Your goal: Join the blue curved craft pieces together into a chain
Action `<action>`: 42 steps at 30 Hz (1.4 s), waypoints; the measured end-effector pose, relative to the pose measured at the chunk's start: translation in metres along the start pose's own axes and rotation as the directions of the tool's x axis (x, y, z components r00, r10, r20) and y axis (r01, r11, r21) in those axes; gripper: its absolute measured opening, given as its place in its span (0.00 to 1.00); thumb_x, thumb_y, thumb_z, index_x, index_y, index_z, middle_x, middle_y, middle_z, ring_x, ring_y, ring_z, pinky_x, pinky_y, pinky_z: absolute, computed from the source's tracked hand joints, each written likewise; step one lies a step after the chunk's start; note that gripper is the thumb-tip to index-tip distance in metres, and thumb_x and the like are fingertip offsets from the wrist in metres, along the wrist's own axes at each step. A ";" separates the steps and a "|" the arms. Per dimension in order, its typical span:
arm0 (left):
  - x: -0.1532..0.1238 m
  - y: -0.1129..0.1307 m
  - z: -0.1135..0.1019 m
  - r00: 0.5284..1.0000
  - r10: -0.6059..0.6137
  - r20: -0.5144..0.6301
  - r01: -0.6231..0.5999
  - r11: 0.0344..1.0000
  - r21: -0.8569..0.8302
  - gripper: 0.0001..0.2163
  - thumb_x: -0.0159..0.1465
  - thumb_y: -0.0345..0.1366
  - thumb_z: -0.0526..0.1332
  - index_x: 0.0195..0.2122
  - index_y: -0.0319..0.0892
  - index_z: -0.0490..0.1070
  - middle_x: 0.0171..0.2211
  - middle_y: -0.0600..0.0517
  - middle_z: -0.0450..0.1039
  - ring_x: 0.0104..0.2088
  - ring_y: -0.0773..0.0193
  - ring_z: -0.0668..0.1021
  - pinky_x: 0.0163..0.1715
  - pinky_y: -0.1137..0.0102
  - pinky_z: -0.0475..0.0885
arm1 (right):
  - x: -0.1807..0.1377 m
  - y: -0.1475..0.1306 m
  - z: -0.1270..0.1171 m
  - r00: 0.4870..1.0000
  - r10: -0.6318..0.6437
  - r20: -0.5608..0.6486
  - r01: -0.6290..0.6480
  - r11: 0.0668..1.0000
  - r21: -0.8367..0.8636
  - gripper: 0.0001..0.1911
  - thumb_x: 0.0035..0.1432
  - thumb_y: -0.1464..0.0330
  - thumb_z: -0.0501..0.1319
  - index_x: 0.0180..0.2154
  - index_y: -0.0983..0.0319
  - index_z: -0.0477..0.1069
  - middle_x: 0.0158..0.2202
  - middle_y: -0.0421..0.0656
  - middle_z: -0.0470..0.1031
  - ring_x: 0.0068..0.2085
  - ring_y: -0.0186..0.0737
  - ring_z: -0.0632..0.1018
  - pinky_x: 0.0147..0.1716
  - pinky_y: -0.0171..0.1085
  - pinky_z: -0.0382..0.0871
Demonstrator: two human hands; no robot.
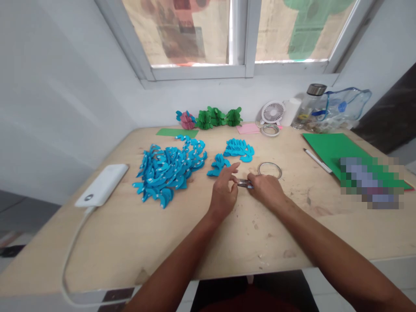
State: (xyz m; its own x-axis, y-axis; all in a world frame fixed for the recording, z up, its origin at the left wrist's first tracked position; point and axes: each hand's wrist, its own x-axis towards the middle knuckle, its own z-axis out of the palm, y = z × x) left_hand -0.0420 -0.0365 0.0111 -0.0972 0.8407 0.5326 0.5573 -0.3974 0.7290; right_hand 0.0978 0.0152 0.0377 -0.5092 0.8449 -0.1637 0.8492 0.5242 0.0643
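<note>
My left hand [223, 190] and my right hand [266, 189] meet at the middle of the wooden table [136, 234], both pinching a small clear strip with a blue piece [243, 183] between them. A clear tape roll [269, 170] lies just beyond my right hand. A small bunch of blue paper cut-outs [218, 165] sits just past my left fingers, with another small cluster [239, 150] behind it. A large heap of blue cut-outs [169, 170] spreads out to the left.
A white power bank [102, 185] with a cable lies at the left. Green and pink paper flowers [211, 118], a small fan [273, 112], a second tape roll [270, 130], a jar and a clear bag stand by the wall. Green paper sheets [328, 149] and a pen [316, 160] lie at right.
</note>
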 end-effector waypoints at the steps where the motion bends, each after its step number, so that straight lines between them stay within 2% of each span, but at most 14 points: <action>1: 0.000 0.000 -0.001 1.000 -0.002 -0.010 0.002 1.000 -0.003 0.27 0.52 0.18 0.51 0.52 0.44 0.60 0.42 0.50 0.68 0.33 0.70 0.74 0.42 0.66 0.70 | 0.000 0.001 0.000 1.000 0.012 -0.005 -0.012 1.000 -0.004 0.14 0.61 0.65 0.47 0.42 0.60 0.68 0.35 0.51 0.76 0.34 0.44 0.77 0.29 0.36 0.62; 8: 0.003 -0.007 -0.003 0.997 -0.060 -0.054 0.056 0.996 -0.069 0.24 0.54 0.21 0.53 0.52 0.43 0.61 0.45 0.48 0.69 0.37 0.68 0.74 0.42 0.68 0.70 | 0.001 0.004 0.000 1.000 0.025 -0.018 -0.025 1.000 -0.011 0.14 0.61 0.64 0.48 0.41 0.61 0.68 0.35 0.50 0.76 0.35 0.44 0.77 0.29 0.35 0.62; 12: 0.002 -0.009 -0.003 0.997 -0.059 -0.052 0.059 0.998 -0.009 0.23 0.54 0.22 0.54 0.51 0.44 0.62 0.45 0.48 0.68 0.39 0.66 0.74 0.41 0.67 0.71 | 0.001 0.003 0.000 1.000 0.019 -0.010 -0.019 1.000 -0.014 0.15 0.61 0.64 0.48 0.42 0.61 0.68 0.35 0.50 0.76 0.35 0.44 0.77 0.30 0.35 0.62; 17: 0.000 -0.015 -0.001 1.000 0.031 0.001 -0.030 0.976 0.216 0.19 0.53 0.22 0.56 0.46 0.43 0.66 0.46 0.46 0.67 0.49 0.57 0.69 0.49 0.59 0.66 | 0.001 0.004 0.001 0.999 0.003 -0.044 -0.004 1.000 -0.020 0.14 0.60 0.64 0.49 0.41 0.60 0.69 0.34 0.50 0.76 0.34 0.44 0.77 0.28 0.35 0.61; 22: 0.001 -0.018 -0.002 0.990 0.118 0.076 -0.139 0.909 0.392 0.12 0.55 0.24 0.57 0.39 0.43 0.68 0.46 0.46 0.67 0.50 0.54 0.68 0.51 0.56 0.63 | 0.000 0.003 0.000 1.000 0.000 -0.026 0.000 1.000 -0.011 0.15 0.60 0.63 0.49 0.42 0.61 0.69 0.34 0.50 0.76 0.34 0.42 0.77 0.28 0.34 0.62; 28: 0.005 -0.020 -0.004 0.969 0.197 0.148 -0.245 0.830 0.502 0.05 0.57 0.28 0.57 0.33 0.43 0.70 0.43 0.46 0.70 0.50 0.52 0.68 0.49 0.55 0.62 | -0.001 0.003 0.000 1.000 -0.012 -0.027 0.011 1.000 -0.012 0.13 0.59 0.64 0.50 0.41 0.60 0.69 0.35 0.49 0.76 0.34 0.43 0.77 0.28 0.34 0.61; 34: 0.006 -0.022 -0.005 0.946 0.254 0.203 -0.325 0.762 0.560 0.06 0.60 0.31 0.56 0.29 0.43 0.71 0.41 0.47 0.72 0.50 0.52 0.68 0.51 0.53 0.59 | -0.001 0.002 0.001 1.000 -0.022 -0.021 0.022 1.000 0.000 0.13 0.60 0.65 0.49 0.40 0.60 0.68 0.36 0.49 0.77 0.35 0.44 0.77 0.30 0.36 0.62; 42: 0.008 -0.023 -0.005 0.937 0.271 0.222 -0.350 0.743 0.571 0.05 0.59 0.31 0.57 0.32 0.44 0.72 0.41 0.48 0.72 0.49 0.52 0.68 0.51 0.53 0.59 | -0.002 0.001 -0.001 1.000 -0.026 -0.010 0.026 1.000 -0.009 0.13 0.60 0.64 0.50 0.41 0.60 0.69 0.36 0.49 0.76 0.36 0.43 0.77 0.30 0.34 0.62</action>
State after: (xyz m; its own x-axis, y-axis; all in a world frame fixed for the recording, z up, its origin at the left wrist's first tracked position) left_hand -0.0601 -0.0228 0.0006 0.2433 0.7614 0.6009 0.9186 -0.3798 0.1095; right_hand 0.0998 0.0145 0.0392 -0.5327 0.8319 -0.1554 0.8342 0.5471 0.0690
